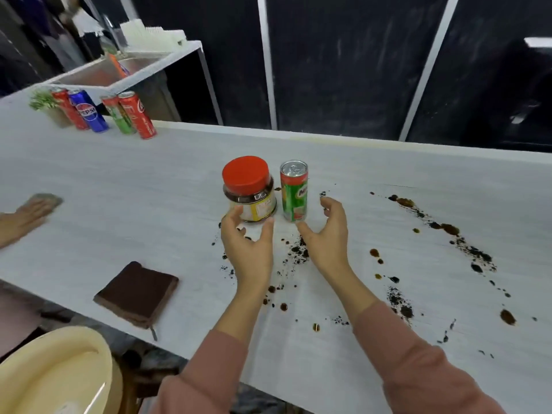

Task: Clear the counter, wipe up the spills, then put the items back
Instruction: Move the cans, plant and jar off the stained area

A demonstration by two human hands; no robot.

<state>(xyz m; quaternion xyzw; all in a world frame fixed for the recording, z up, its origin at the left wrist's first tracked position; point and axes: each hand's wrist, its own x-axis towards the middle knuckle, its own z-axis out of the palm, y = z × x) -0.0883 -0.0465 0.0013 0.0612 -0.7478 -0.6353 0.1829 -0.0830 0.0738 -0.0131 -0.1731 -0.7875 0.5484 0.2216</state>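
A jar with a red lid (249, 189) and a green Milo can (294, 191) stand upright side by side in the middle of the white counter (149, 186). My left hand (248, 249) is open just in front of the jar, fingers spread around its base without gripping it. My right hand (328, 234) is open beside the can's lower right, not touching it. Dark brown spills and crumbs (433, 225) are scattered around and to the right of both hands. A folded brown cloth (137, 294) lies at the near left edge.
Several soda cans (110, 113) and a small plant (44, 103) stand at the far left. Another person's hand (27, 216) presses a grey cloth at the left edge. A cream basin (56, 372) sits below the counter. A sink (119, 70) lies behind.
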